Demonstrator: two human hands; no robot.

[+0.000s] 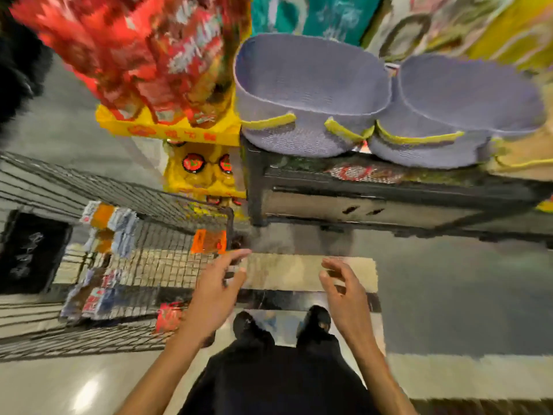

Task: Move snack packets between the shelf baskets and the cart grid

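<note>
On shelf — 2 woven baskets.

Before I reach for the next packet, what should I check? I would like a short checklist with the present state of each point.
1. Left hand free: ok, fingers relaxed, holding nothing.
2. Right hand free: ok, also holding nothing.
3. A packet close by: ok, the orange packet hangs on the cart grid just beyond the left fingertips.
4. Room in the left purple basket: ok, no packet shows inside.
5. Room in the right purple basket: ok, the same.
6. Packet labels readable: cannot tell, the view is blurred.
</note>
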